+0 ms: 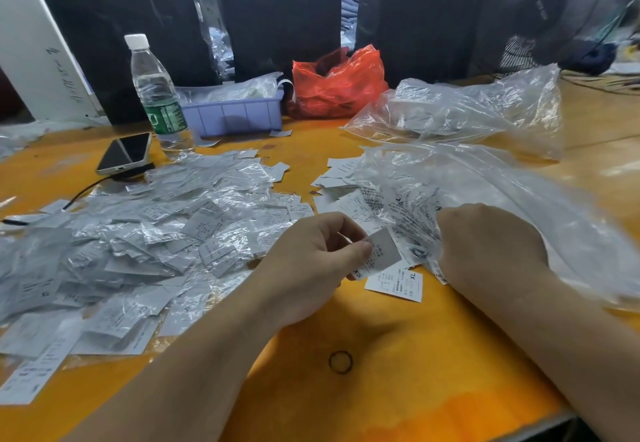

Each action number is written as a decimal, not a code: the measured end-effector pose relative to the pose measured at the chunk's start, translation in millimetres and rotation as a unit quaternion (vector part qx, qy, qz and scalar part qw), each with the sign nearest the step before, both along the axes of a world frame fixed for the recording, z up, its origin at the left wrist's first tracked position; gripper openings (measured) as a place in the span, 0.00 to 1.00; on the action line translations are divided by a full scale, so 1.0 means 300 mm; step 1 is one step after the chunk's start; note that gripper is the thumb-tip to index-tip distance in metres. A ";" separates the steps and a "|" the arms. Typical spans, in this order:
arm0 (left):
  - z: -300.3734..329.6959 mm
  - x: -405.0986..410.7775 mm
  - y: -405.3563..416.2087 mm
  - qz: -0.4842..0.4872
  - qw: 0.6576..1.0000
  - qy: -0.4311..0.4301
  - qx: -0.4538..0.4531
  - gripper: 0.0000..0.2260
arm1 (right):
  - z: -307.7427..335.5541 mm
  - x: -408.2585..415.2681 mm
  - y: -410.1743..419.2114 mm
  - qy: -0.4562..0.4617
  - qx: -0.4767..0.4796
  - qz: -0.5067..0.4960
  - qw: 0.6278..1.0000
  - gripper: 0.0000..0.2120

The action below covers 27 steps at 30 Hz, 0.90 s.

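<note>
On the orange table (346, 407) my left hand (311, 268) pinches a small white size label (379, 254) between thumb and fingers; "XS" is printed on its lower end. My right hand (485, 244) is curled, its fingers gripping the edge of a clear plastic bag (485, 192) that lies over a heap of white labels (346, 182). Another label marked "XL" (398, 282) lies flat just below the held one. A big pile of labels sealed in small clear sleeves (138, 244) covers the table's left half.
At the back stand a water bottle (157, 95), a phone (126, 154) with a cable, a lilac bin (235, 112), a red plastic bag (339, 85) and a second clear bag (467, 109). A black rubber band (341, 361) lies near the front. A fan (554, 9) stands far right.
</note>
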<state>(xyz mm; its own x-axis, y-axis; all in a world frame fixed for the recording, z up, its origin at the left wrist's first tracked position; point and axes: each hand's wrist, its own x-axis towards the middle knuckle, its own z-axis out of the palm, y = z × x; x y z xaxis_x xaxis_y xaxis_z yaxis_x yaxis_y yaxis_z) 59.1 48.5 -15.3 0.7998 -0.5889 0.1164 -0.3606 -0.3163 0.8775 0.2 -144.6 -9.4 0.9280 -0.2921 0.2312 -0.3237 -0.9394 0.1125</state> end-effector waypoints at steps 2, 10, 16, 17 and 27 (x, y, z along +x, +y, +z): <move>0.003 -0.002 0.002 0.004 1.000 0.000 0.000 0.05 | -0.001 -0.001 -0.004 -0.039 0.023 0.018 0.999 0.03; 0.026 0.012 0.025 0.060 0.992 0.065 -0.089 0.02 | -0.003 -0.002 0.020 -0.309 0.166 0.222 0.910 0.04; 0.051 0.050 0.055 0.131 0.971 0.112 -0.167 0.06 | 0.092 0.034 0.102 -0.291 0.448 0.270 0.801 0.07; 0.053 0.056 0.061 0.145 0.967 0.112 -0.175 0.06 | 0.111 0.052 0.120 -0.257 0.512 0.268 0.775 0.07; 0.066 0.088 0.114 0.255 0.931 0.037 -0.260 0.13 | 0.148 0.249 0.234 -0.087 0.730 0.245 0.632 0.16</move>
<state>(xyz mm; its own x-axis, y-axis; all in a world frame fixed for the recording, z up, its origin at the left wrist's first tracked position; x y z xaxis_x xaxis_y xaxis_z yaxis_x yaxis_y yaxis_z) 85.3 82.6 4.6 0.9770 -0.0103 0.2128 -0.2122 0.0448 0.9762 74.8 -74.5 35.1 0.9874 0.0013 0.1584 0.1583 0.0063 -0.9874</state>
